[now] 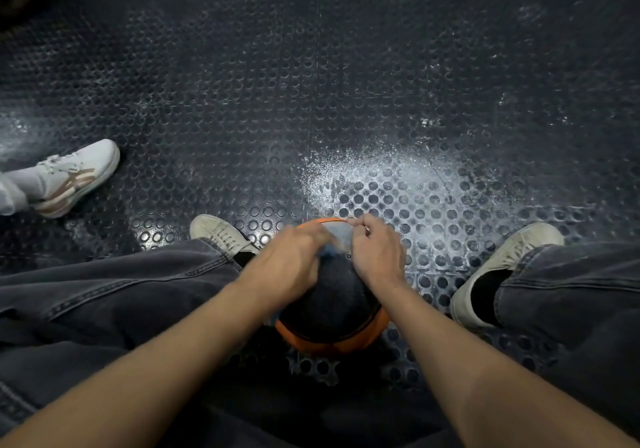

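An orange round container [379, 326] stands on the floor between my feet, covered or filled by a dark rounded mass [332, 302]. Over its far edge lies a grey sheet or cloth [337, 231]. My right hand [375, 252] pinches the far right edge of that grey sheet with curled fingers. My left hand [289, 264] is blurred by motion and rests on the left side of the dark mass at the grey sheet; whether its fingers grip anything is unclear.
The floor is black studded rubber [311, 84] with a patch of white powder [374, 174] just beyond the container. My shoes [218, 231] [498, 267] flank it. Another person's white sneaker [76, 175] is at the left.
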